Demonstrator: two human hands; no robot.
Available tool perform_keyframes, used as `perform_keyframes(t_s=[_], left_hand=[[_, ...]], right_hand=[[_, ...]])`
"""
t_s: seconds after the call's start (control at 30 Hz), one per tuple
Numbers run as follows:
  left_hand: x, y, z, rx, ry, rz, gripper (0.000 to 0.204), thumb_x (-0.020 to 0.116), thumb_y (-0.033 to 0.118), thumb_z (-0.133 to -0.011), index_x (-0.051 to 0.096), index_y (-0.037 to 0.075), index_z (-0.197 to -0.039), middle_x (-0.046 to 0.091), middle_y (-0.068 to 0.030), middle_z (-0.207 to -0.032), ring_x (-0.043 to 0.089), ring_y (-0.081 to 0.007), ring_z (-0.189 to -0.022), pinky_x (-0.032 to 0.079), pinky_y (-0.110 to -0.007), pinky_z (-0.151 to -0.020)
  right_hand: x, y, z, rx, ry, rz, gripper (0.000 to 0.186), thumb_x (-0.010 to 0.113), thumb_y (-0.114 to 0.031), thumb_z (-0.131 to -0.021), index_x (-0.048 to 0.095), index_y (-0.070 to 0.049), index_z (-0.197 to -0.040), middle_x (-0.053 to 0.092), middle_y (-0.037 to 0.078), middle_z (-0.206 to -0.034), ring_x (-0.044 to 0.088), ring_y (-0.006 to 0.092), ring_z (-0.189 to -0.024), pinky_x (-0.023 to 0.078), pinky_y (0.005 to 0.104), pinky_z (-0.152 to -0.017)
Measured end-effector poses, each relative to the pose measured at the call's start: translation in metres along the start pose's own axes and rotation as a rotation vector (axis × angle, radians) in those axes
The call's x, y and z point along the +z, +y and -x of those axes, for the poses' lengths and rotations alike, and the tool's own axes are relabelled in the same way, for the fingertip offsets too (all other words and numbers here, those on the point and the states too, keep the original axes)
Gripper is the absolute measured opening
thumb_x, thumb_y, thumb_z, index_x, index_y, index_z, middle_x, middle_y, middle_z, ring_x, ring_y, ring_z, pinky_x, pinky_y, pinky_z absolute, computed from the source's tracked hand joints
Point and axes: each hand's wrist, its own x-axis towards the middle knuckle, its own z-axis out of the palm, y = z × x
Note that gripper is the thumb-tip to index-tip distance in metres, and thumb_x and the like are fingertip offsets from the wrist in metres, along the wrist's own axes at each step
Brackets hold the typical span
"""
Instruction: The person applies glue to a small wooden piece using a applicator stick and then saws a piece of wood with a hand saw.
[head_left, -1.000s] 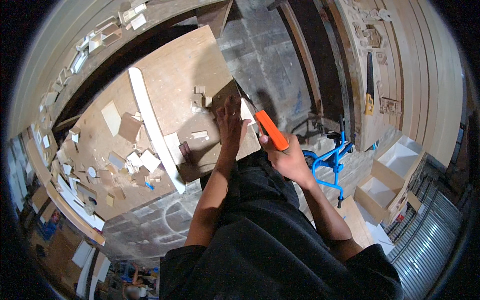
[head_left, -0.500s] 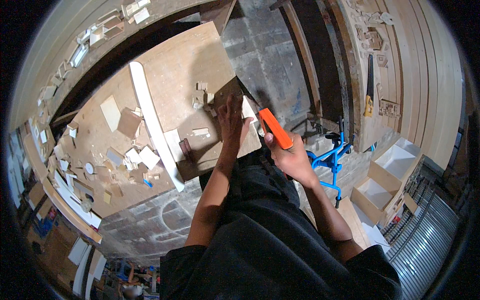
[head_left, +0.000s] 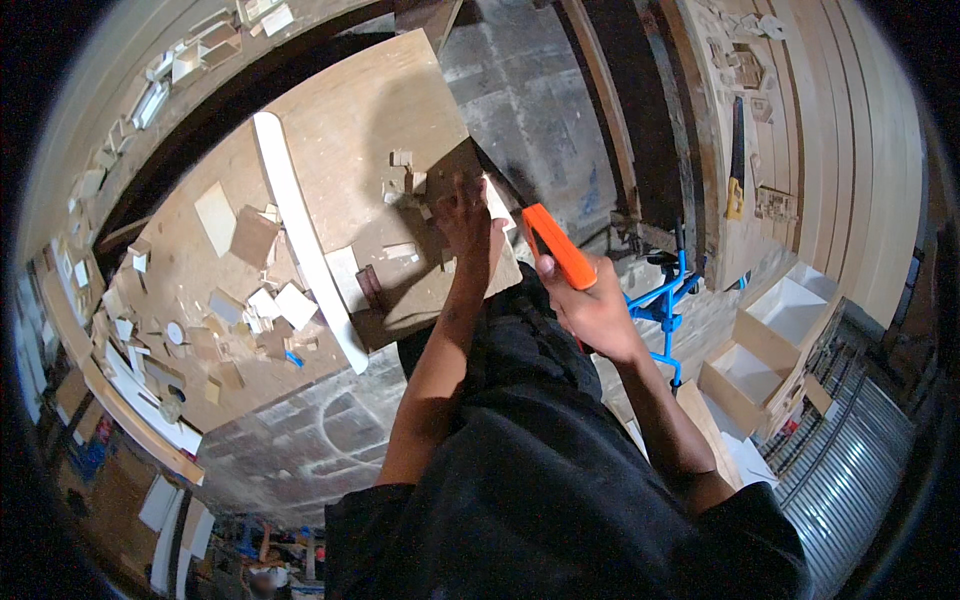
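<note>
My right hand (head_left: 588, 310) is closed round the orange handle of a handsaw (head_left: 558, 247) beside the table's right edge. Its dark, narrow blade runs up and left from the handle, past the edge of the plywood tabletop (head_left: 330, 130). My left hand (head_left: 468, 222) lies on the tabletop near that edge with its fingers stretched out, partly in shadow. Against its thumb side is a small white piece of wood (head_left: 497, 203), partly covered by the hand. Small wood offcuts (head_left: 398, 180) lie just left of my left hand.
A long white strip (head_left: 297, 230) crosses the tabletop, with scattered offcuts (head_left: 295, 305) beyond it at left. On the right stand a blue metal frame (head_left: 668, 310) and open wooden boxes (head_left: 745, 375). A yellow-handled saw (head_left: 737, 165) rests on the right bench.
My right hand and the saw handle have shifted slightly right, away from the table edge. My left hand stays at about the same place on the table. The whole view has shifted a little.
</note>
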Motion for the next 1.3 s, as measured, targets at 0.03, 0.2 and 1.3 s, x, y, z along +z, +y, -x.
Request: perform_keyframes(t_s=[0.03, 0.2, 1.3], left_hand=[[0.0, 0.001, 0.0, 0.002, -0.001, -0.02, 0.093, 0.09, 0.042, -0.049, 0.057, 0.023, -0.134, 0.04, -0.0092, -0.147, 0.047, -0.0368, -0.115, 0.047, -0.05, -0.09], [-0.004, 0.003, 0.001, -0.011, -0.01, -0.03, 0.095, 0.09, 0.047, -0.047, 0.057, 0.026, -0.134, 0.038, -0.0079, -0.148, 0.044, -0.0372, -0.118, 0.049, -0.05, -0.089], [-0.022, 0.001, 0.002, 0.049, -0.017, 0.029, 0.084, 0.089, 0.035, -0.061, 0.055, 0.022, -0.136, 0.034, -0.0095, -0.151, 0.04, -0.0377, -0.125, 0.039, -0.049, -0.103]], right_hand=[[-0.001, 0.0, -0.003, -0.005, 0.0, 0.01, 0.039, 0.06, -0.029, -0.101, 0.052, -0.001, -0.075, 0.041, -0.004, -0.061, 0.038, 0.0058, -0.062, 0.034, 0.0291, -0.053], [-0.001, -0.01, 0.002, -0.016, 0.014, 0.08, 0.04, 0.06, -0.029, -0.1, 0.052, 0.0, -0.075, 0.042, -0.003, -0.061, 0.038, 0.0069, -0.063, 0.035, 0.0307, -0.054], [-0.007, 0.017, 0.007, -0.238, 0.04, 0.111, 0.036, 0.061, -0.026, -0.099, 0.051, 0.001, -0.078, 0.042, 0.003, -0.06, 0.038, 0.011, -0.061, 0.037, 0.0329, -0.055]])
